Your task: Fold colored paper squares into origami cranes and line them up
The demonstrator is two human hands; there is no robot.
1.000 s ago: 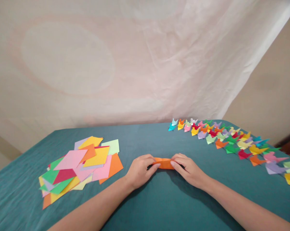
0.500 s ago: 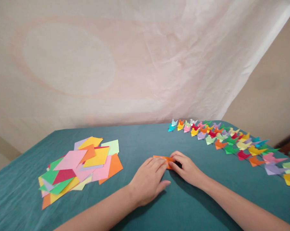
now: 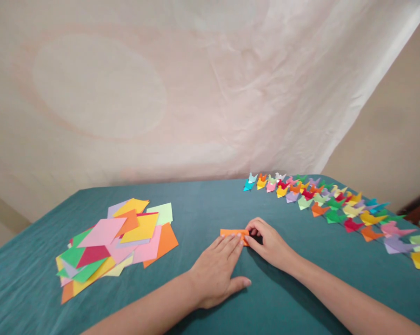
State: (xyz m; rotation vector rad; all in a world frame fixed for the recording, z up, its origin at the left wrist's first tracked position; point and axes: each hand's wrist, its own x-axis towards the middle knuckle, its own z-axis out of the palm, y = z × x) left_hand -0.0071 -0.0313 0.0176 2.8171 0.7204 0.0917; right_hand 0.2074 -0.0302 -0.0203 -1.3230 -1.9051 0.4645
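Note:
A small folded piece of orange origami paper [image 3: 233, 231] lies on the green cloth in front of me. My left hand [image 3: 219, 267] rests flat, its fingertips pressing on the paper's near side and its thumb spread away to the right. At the paper's right end, my right hand [image 3: 265, 239] pinches the edge between thumb and curled fingers. Part of the paper is hidden beneath the left fingertips.
A loose pile of coloured paper squares [image 3: 115, 242] lies on the left. Rows of folded paper birds [image 3: 335, 204] run along the right side of the green-covered table [image 3: 203, 200]. Behind the table hangs a pale cloth [image 3: 189, 93].
My left hand has slid slightly toward me and its thumb has spread wider. More of the orange paper's far edge shows. The right hand stays at the right end.

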